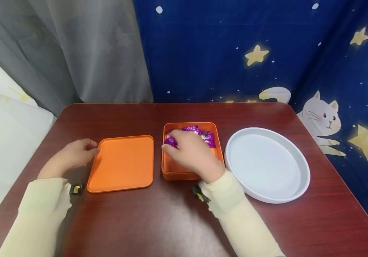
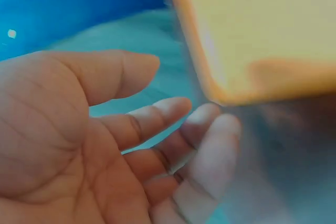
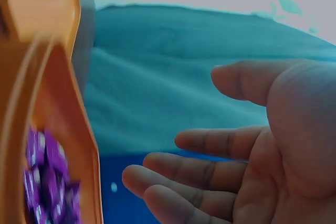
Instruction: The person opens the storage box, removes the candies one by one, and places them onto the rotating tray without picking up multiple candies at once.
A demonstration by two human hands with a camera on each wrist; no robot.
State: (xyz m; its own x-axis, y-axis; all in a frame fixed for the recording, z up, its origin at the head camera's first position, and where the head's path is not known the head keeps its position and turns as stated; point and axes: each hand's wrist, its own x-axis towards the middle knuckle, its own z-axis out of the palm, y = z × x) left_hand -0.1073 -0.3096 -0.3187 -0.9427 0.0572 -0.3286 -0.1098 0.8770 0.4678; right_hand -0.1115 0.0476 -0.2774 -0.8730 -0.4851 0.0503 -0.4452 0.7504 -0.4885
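My right hand [image 1: 193, 151] hovers over the square orange box [image 1: 177, 176] in the head view. Wrapped purple sweets [image 1: 208, 137] lie in the far part of that box. From the right wrist, the palm and loosely bent fingers [image 3: 173, 171] show nothing held, with the sweets off to one side. At the left, my left hand [image 1: 76, 153] is by the left edge of a flat orange lid [image 1: 124, 164], thumb and fingers apart. The left wrist view shows the fingertips [image 2: 176, 108] close to the lid's corner; whether they touch it I cannot tell.
A round white tray [image 1: 267, 166] stands just right of the box on the dark red table [image 1: 145, 225]. A grey curtain [image 1: 107, 53] and a blue star-patterned curtain [image 1: 203, 53] hang behind the table's far edge.
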